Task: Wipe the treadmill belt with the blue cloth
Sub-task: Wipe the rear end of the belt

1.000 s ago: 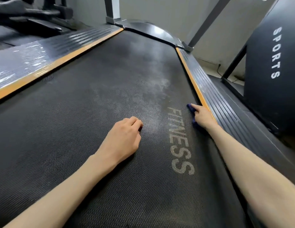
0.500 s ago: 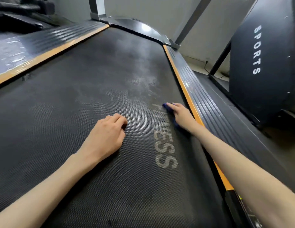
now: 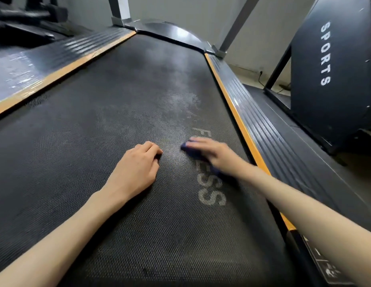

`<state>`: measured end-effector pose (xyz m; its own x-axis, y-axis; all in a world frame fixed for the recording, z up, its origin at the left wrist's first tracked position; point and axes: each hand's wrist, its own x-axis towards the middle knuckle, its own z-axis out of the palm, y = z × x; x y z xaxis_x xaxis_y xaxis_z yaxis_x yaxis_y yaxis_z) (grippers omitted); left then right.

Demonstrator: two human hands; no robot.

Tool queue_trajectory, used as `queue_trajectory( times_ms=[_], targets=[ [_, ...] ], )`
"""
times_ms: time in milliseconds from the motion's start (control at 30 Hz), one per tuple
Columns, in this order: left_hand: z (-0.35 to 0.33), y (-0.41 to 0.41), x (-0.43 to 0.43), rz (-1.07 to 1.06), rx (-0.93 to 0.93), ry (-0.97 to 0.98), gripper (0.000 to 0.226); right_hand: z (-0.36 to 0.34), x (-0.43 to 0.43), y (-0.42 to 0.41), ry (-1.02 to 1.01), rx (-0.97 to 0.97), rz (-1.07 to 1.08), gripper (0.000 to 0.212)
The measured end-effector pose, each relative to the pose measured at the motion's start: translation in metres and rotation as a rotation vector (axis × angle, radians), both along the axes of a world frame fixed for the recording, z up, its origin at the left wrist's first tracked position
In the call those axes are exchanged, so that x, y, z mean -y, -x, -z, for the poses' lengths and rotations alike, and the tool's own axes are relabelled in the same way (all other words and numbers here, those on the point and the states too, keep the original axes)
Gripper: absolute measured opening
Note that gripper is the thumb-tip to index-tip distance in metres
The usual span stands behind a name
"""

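I see right hand (image 3: 213,154) pressing flat on blue cloth (image 3: 188,149) over treadmill belt's (image 3: 118,100) FITNESS lettering (image 3: 211,195), left hand (image 3: 137,168) curled, empty, braced beside; I judge wiping midway, pale dusty patch (image 3: 180,102) ahead not yet wiped

Left grip (image 3: 139,168) rests curled; right grip (image 3: 213,154) lies flat, fingers extended, blurred.

Black treadmill belt (image 3: 118,121): rubbery look, matt, finely dimpled all over; pale dusty patches are noted mid-belt.
Small dark blue cloth (image 3: 189,149): soft fabric, too blurred for the weave to be told.
Black ribbed side rails (image 3: 263,125): grooved, glossy, light is reflected.
Orange edge strips (image 3: 238,114): smooth, semi-gloss.
Curved black front cover (image 3: 176,35): smooth, shiny.
Grey slanted uprights (image 3: 236,23): painted-metal look, satin.
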<state>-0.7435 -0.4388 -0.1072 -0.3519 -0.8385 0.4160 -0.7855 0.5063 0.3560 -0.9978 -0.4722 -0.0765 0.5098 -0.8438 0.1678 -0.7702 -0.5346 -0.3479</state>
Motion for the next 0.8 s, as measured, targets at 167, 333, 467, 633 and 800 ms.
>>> queue_trajectory(
  times_ms=[167, 333, 467, 633, 800],
  targets=[
    [-0.001, 0.003, -0.001, -0.015, -0.002, -0.012, 0.056, 0.006, 0.070, 0.007, 0.033, -0.001, 0.615, 0.047],
    [-0.001, 0.003, -0.002, -0.016, 0.031, -0.008, 0.055, 0.010, -0.013, -0.056, 0.015, 0.058, 0.069, 0.046],
    [-0.002, 0.002, -0.003, -0.014, 0.036, -0.009, 0.054, 0.011, -0.021, -0.046, 0.068, 0.062, 0.027, 0.044],
    [-0.003, 0.008, -0.008, -0.049, 0.079, 0.024, 0.047, 0.005, 0.069, 0.000, -0.016, -0.009, 0.659, 0.058],
    [-0.006, 0.010, -0.011, -0.056, 0.129, 0.050, 0.038, 0.000, 0.062, -0.062, 0.069, -0.066, 0.349, 0.054]
  ],
)
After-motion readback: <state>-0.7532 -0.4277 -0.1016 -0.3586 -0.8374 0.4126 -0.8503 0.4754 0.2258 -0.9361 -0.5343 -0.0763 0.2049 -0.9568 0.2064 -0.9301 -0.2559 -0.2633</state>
